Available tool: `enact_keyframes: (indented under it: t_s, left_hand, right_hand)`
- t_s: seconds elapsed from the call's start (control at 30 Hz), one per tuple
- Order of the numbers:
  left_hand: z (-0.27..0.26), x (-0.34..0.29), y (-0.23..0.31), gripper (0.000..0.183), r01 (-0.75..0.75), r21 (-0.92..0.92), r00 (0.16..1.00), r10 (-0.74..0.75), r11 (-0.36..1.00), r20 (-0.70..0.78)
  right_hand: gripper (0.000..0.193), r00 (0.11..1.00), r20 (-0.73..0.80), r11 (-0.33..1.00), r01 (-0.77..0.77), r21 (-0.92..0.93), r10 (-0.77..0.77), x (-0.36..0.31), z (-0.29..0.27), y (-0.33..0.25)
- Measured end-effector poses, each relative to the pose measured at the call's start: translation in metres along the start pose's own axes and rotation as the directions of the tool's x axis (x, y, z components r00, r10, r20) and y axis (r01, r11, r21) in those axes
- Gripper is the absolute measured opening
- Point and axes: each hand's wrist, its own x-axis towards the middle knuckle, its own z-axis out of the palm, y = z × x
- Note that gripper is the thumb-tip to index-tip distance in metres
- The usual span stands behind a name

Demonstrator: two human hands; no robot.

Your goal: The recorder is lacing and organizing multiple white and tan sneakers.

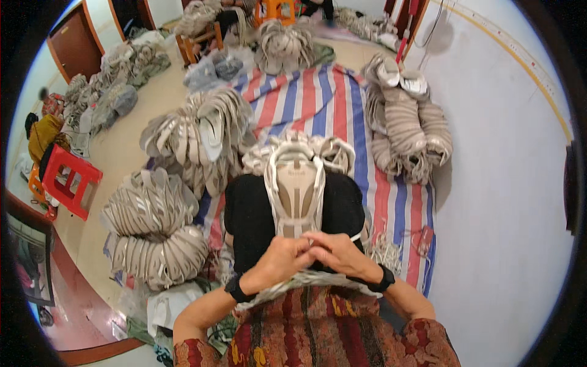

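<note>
A beige shoe upper (298,183) with white edging lies across my black-clad knees (247,214), its tongue showing. At its near end my left hand (284,260) and my right hand (342,252) come together, fingers bent and fingertips meeting. Whatever they pinch is too small or hidden to make out. Both wrists carry black bands. A bundle of whitish laces (306,280) lies over my lap, just below the hands. Beyond my knees rests a heap of more beige uppers (336,153).
Stacked uppers stand at left (153,254), behind them (199,131), and at right (403,122) on a striped sheet (312,98). Loose white laces (385,252) lie right of my knees. A red stool (70,181) is far left; a white wall (495,202) bounds the right.
</note>
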Motion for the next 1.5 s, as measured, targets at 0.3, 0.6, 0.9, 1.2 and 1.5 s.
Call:
enact_keyframes:
  t_s: [0.3,0.6,0.9,1.2,1.5]
  left_hand:
    - [-0.01,-0.009,-0.022,0.013,0.115,-0.053,0.993,-0.114,0.992,0.033]
    - [-0.049,0.015,-0.042,0.014,0.185,-0.102,0.949,-0.205,0.977,-0.238]
    - [-0.042,0.026,-0.055,0.025,0.257,0.01,0.953,-0.252,0.966,-0.166]
    - [-0.04,0.033,-0.055,0.028,0.314,-0.03,0.933,-0.314,0.949,-0.173]
    - [-0.037,0.038,-0.056,0.029,0.346,-0.033,0.92,-0.346,0.938,-0.183]
  right_hand:
    - [0.022,0.941,-0.025,0.932,-0.33,0.148,0.337,-0.001,-0.002,0.008]
    - [0.014,0.921,-0.313,0.97,-0.243,0.002,0.232,0.026,0.005,0.026]
    - [0.01,0.912,-0.41,0.916,-0.157,-0.369,-0.008,0.031,0.014,0.028]
    - [0.008,0.876,-0.479,0.958,-0.186,-0.216,0.062,0.038,0.021,0.033]
    - [0.007,0.854,-0.515,0.945,-0.223,-0.237,0.072,0.039,0.029,0.034]
